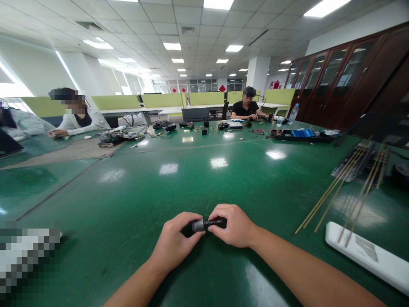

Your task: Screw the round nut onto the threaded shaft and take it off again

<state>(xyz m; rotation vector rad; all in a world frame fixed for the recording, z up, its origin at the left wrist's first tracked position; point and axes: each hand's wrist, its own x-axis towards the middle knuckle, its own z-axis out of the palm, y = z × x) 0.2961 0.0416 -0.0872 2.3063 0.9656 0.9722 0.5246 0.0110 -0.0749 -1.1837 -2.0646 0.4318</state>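
Observation:
Low above the green table, my left hand (180,239) is closed round the grey metal body of a small motor (198,225). From the body a thin shaft with dark, spring-like coils (212,222) points to the right. My right hand (232,226) is curled with thumb and index finger at the near end of that shaft, pinching it where it meets the body. The shaft's tip shows inside the curve of the right fingers. The motor lies about level, and its left end is partly covered by my left hand.
Thin brass-coloured rods (335,185) and a white elongated case (367,253) lie at the right. A pixelated object (28,256) is at the left edge. Electronics parts (118,135) and a black tray (300,135) line the far side, where other people sit.

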